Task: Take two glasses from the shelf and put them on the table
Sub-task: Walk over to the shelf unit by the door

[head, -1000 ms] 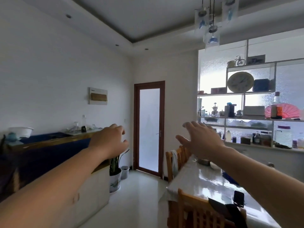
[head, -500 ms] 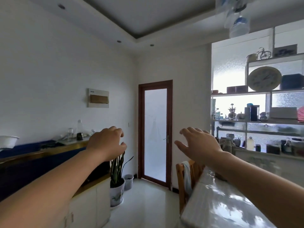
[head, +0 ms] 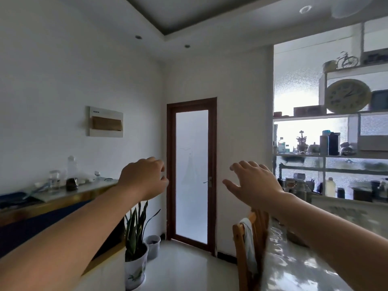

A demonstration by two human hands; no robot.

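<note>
Both my arms reach forward at chest height. My left hand [head: 144,178] is loosely curled and holds nothing. My right hand [head: 255,184] is spread, palm down, empty. A clear glass [head: 54,178] stands on the long counter shelf [head: 63,199] along the left wall, beside a clear bottle [head: 72,168] and a small dark jar [head: 72,184]. The table [head: 294,267], with a shiny patterned cover, lies at the lower right under my right forearm. Both hands are well apart from the glass and the table top.
A white wall shelving unit [head: 331,157] at right holds a clock [head: 347,95], bottles and ornaments. A wooden chair [head: 243,248] with a cloth stands at the table's end. A potted plant [head: 135,246] and small bin [head: 152,245] sit by the frosted glass door [head: 191,175].
The view has swung left and moved forward: the shelving unit and table slid to the right, the left counter came closer. Both hands kept their raised, empty pose.
</note>
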